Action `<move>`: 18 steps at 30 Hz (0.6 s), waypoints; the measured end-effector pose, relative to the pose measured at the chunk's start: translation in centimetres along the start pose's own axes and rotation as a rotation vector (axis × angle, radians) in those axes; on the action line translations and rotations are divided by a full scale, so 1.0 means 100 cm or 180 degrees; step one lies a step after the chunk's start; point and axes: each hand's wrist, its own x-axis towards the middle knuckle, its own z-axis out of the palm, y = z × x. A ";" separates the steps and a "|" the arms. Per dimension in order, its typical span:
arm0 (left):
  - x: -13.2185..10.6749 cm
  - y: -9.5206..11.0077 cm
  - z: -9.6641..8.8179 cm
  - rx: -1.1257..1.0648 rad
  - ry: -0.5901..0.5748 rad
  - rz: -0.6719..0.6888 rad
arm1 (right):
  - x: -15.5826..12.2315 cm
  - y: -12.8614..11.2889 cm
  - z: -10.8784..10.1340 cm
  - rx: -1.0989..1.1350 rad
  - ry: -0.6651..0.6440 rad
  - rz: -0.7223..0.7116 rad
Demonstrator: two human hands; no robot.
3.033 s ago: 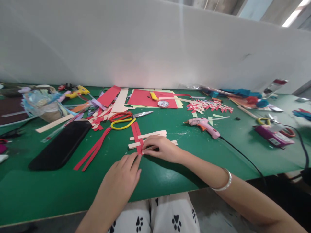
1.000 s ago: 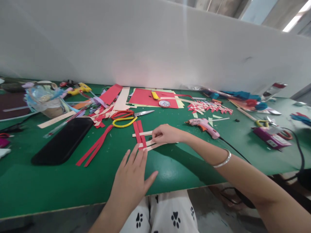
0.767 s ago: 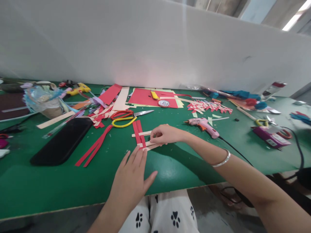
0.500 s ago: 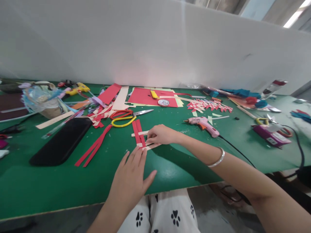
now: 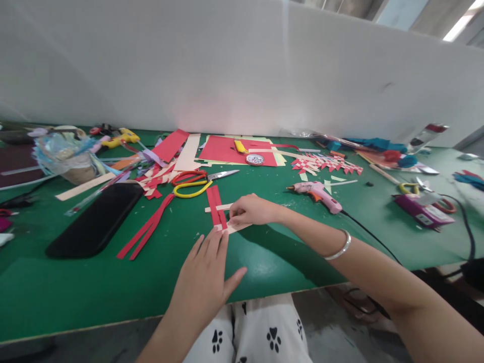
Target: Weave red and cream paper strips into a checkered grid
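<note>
Two red paper strips (image 5: 218, 204) lie side by side on the green table, crossed by cream paper strips (image 5: 240, 229). My left hand (image 5: 206, 267) is open and lies with its fingers stretched out. Its fingertips press the near ends of the strips where red and cream overlap. To the right of the red strips, my right hand (image 5: 252, 209) is closed, thumb and fingers pinched at a cream strip; the fingertips are partly hidden. Just beyond the strips rest scissors (image 5: 192, 185) with red and yellow handles. More red strips (image 5: 151, 229) lie left of them.
A pink glue gun (image 5: 317, 195) with a black cord lies to the right. Woven red-and-cream paper (image 5: 325, 164) and a stack of red sheets (image 5: 223, 150) are at the back. A black case (image 5: 94, 222) and a basket (image 5: 77, 169) stand left. The table's front edge is close.
My right fingers have drawn closer to the crossing, and the dark gap between the cream strips no longer shows. My left hand has stayed nearly in place.
</note>
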 end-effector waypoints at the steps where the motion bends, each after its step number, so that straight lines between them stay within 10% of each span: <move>1: 0.000 0.000 0.000 -0.0013 -0.0013 -0.0008 | 0.000 0.000 0.000 -0.0022 0.0019 0.0010; 10: 0.000 0.000 0.000 -0.0138 0.0064 -0.0074 | -0.002 0.005 0.009 -0.0781 0.1301 0.0225; 18: 0.000 -0.001 -0.001 -0.0070 -0.0018 -0.0007 | 0.010 0.012 0.011 -0.0686 0.0797 0.0104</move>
